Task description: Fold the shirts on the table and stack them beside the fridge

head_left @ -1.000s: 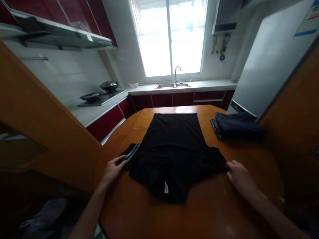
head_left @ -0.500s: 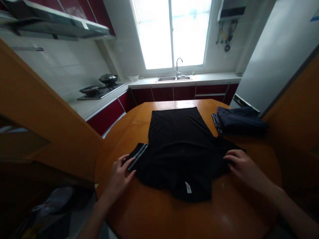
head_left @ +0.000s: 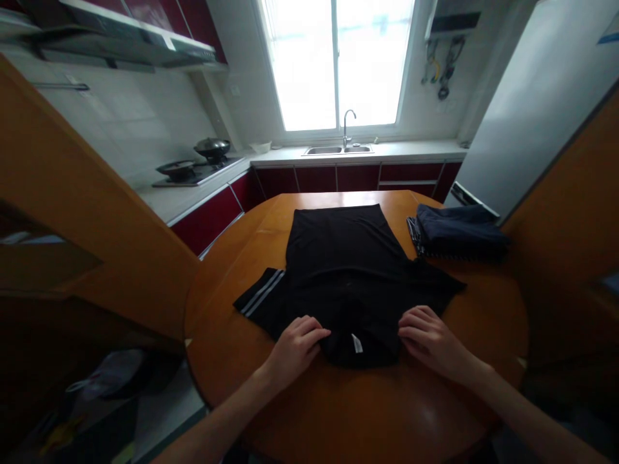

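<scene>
A black T-shirt (head_left: 345,270) lies spread on the wooden table, its collar end toward me. The sleeve on the left carries two pale stripes; a small white label shows inside the collar. My left hand (head_left: 298,343) is closed on the shirt's edge at the left of the collar, thumb and fingers pressed together. On the collar's other side, my right hand (head_left: 428,339) pinches the fabric edge, its fingers curled. The fingertips partly hide the cloth between them.
Folded dark clothes (head_left: 457,233) are stacked at the table's (head_left: 227,348) right rear. Beyond stand a counter with a sink (head_left: 324,151), and a stove with a pan (head_left: 175,169) and a lidded wok (head_left: 211,148). A tall fridge (head_left: 527,96) rises at the right.
Both hands have left the sleeves and moved inward to the two sides of the collar. The collar end sits slightly farther from me, and the striped sleeve lies free.
</scene>
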`<action>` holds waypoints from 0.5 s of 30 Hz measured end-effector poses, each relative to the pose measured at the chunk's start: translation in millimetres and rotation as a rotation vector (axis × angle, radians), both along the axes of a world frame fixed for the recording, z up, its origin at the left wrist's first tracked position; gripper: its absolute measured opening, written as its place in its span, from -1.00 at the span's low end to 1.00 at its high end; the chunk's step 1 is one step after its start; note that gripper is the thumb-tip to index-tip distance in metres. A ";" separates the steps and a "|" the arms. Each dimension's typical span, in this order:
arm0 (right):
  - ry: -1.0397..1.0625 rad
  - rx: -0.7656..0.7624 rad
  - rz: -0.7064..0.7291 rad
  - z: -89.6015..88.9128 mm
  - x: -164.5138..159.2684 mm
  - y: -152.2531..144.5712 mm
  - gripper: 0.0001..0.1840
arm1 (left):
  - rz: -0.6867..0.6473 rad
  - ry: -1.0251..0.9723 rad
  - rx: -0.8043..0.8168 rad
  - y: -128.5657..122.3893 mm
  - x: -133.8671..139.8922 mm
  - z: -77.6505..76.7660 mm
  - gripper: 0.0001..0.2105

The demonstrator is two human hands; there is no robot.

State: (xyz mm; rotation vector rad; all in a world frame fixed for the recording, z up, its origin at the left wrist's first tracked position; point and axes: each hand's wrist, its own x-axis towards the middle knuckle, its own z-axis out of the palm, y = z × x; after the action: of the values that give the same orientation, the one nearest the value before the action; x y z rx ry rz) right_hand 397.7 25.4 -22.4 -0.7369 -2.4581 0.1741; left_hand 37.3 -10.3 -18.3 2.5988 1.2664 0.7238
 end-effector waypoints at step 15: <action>-0.190 -0.051 -0.086 -0.3 -2.9 -15.8 -0.04 | -0.140 0.290 -0.329 -13.1 20.5 7.2 -0.06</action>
State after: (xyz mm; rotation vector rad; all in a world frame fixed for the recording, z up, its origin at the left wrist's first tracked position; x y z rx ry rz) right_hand 394.8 9.6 -22.7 -0.9168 -2.6031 0.1397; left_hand 57.9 -23.4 -11.1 2.5406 1.1416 0.1022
